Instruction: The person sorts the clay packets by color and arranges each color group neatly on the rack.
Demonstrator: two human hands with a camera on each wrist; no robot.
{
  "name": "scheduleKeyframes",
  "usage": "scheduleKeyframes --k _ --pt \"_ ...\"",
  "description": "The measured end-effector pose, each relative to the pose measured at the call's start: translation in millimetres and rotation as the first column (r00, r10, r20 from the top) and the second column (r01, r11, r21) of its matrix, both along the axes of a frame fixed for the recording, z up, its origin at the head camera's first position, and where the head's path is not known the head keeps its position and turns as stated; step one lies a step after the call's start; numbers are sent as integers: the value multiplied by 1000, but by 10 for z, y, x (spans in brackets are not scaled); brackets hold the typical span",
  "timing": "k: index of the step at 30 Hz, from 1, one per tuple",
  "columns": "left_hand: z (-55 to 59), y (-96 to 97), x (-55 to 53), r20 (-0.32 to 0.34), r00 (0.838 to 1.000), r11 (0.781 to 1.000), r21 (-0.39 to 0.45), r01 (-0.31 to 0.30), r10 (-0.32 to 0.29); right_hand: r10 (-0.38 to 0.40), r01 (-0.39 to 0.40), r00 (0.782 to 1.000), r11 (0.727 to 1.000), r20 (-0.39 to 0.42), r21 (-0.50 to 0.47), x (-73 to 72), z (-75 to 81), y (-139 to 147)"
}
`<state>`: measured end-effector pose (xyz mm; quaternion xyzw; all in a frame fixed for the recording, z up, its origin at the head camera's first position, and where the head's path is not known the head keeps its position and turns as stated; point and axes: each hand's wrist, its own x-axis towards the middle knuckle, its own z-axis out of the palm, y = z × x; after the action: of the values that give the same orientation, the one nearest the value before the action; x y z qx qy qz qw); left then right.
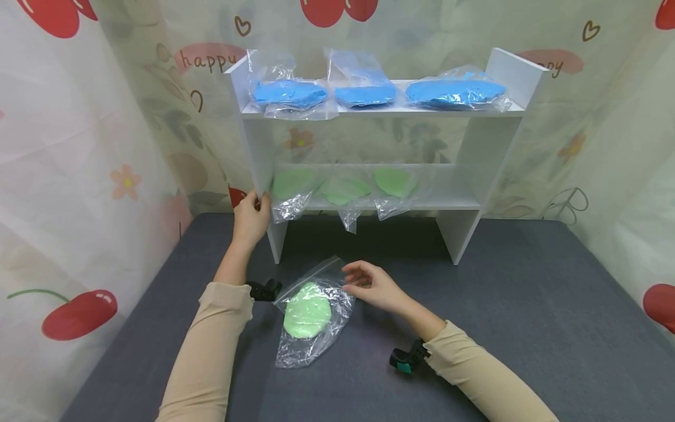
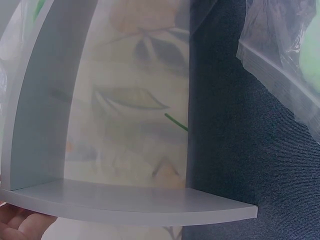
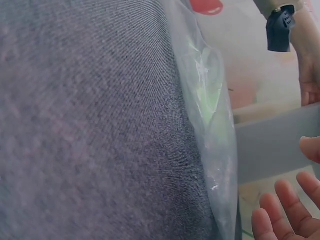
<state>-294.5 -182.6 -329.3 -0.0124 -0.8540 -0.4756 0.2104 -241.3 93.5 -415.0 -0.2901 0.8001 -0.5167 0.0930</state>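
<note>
My left hand [image 1: 251, 221] is at the left side panel of a white two-tier shelf [image 1: 459, 235], gripping its front edge near the lower board. In the left wrist view, fingers [image 2: 25, 223] show against the outer face of that panel. On the dark table lies a clear zip bag [image 1: 303, 351] with a flat, round light-green piece [image 1: 307, 310] inside. My right hand [image 1: 377, 285] hovers by the bag's upper right edge, holding nothing, its fingers loosely bent. The right wrist view shows its spread fingers [image 3: 287, 205] beyond the bag [image 3: 220, 150].
Several bagged light-green pieces [image 1: 345, 190] lie on the lower board, their bags hanging over its front edge. Bagged blue pieces [image 1: 456, 92] rest on the upper board. Patterned curtains [image 1: 105, 176] surround the dark table [image 1: 527, 316].
</note>
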Motion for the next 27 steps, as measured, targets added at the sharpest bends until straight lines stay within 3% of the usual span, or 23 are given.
scheduleKeyframes --k 27 --pt "1 4 9 14 1000 1000 14 3 -3 10 -6 999 994 -37 105 -157 -127 -216"
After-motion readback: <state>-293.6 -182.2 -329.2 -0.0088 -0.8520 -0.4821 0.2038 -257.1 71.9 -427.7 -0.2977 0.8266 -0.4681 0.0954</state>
